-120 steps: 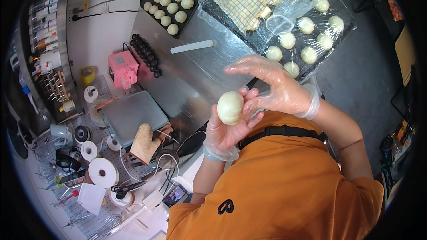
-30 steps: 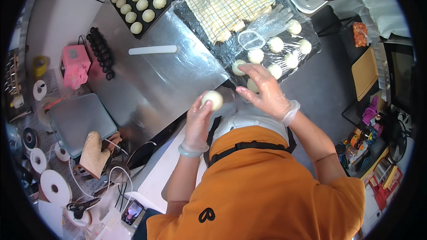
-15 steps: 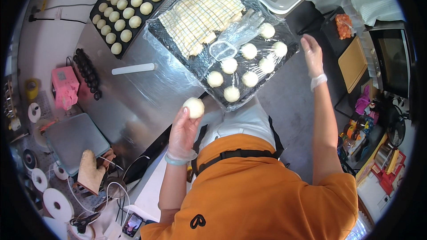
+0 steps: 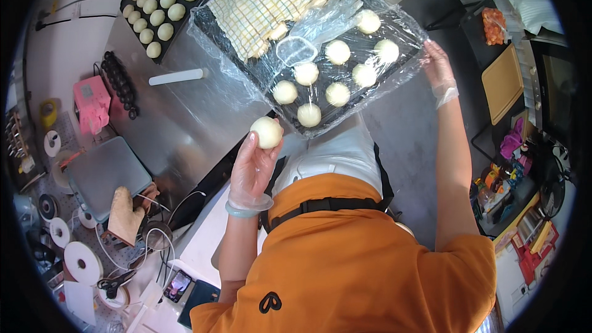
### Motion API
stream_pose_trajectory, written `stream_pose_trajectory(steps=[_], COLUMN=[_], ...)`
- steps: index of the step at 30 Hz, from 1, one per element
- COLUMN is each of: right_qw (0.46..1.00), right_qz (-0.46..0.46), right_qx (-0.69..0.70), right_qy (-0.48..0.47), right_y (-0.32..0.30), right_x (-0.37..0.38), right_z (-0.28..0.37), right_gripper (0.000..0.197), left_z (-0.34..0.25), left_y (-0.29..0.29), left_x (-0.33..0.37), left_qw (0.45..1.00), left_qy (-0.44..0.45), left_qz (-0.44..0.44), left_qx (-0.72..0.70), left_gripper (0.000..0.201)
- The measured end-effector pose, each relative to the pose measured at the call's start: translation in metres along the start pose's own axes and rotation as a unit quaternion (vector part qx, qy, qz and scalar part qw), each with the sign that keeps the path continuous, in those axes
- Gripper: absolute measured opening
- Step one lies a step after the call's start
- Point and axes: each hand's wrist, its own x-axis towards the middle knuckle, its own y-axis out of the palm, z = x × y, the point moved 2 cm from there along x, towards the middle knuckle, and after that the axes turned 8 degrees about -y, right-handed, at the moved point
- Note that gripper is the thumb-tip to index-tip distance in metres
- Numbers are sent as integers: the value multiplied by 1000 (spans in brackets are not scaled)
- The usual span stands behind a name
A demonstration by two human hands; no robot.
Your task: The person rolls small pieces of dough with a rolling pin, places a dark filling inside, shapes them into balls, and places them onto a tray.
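Observation:
A smooth, pale dough ball (image 4: 266, 132) rests in the fingers of my gloved left hand (image 4: 251, 166), just off the near corner of the black tray (image 4: 290, 120). Clear plastic film (image 4: 404, 71) covers that tray. Beneath it lie several dough balls (image 4: 338, 52), a checked cloth (image 4: 268, 3) and a crumpled clear plastic glove (image 4: 320, 24); whether the glove is over or under the film is hard to tell. At the tray's right corner, my gloved right hand (image 4: 439, 65) has its fingers closed on the film's edge.
Rows of dough balls fill another black tray (image 4: 179, 9) at the far left. A white rolling pin (image 4: 177, 77) lies on the metal table (image 4: 160, 114). Left of it are a pink device (image 4: 91, 103) and an oven mitt (image 4: 125, 216). Shelving with a wooden board (image 4: 501, 86) stands right.
My right hand has come to the film at the tray's corner, from slightly apart. The left hand still holds the dough ball. The view has shifted a little, moving the trays up in the picture.

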Motion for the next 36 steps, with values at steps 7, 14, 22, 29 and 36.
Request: stream_pose_trajectory(steps=[7, 14, 22, 29, 36], right_qw=[988, 966, 547, 561, 598], right_qz=[51, 184, 348, 360, 276], right_qx=[-103, -161, -739, -453, -649], right_qy=[-101, -80, -183, -592, -380], right_y=[133, 318, 444, 384, 209], right_x=[-73, -117, -155, -194, -72], right_z=[50, -9, -72, 44, 5], right_gripper=[18, 14, 85, 29, 62], left_z=[-6, -22, -35, -30, -27], left_y=[-7, -42, -68, -73, -59], left_x=[1, -16, -36, -29, -21], left_qw=[1000, 999, 997, 992, 996], left_qy=[-8, 9, 34, 24, 2], left_qz=[20, 10, -14, 35, 6], left_qx=[-5, -37, -72, -121, -89], left_gripper=[46, 45, 39, 41, 39])
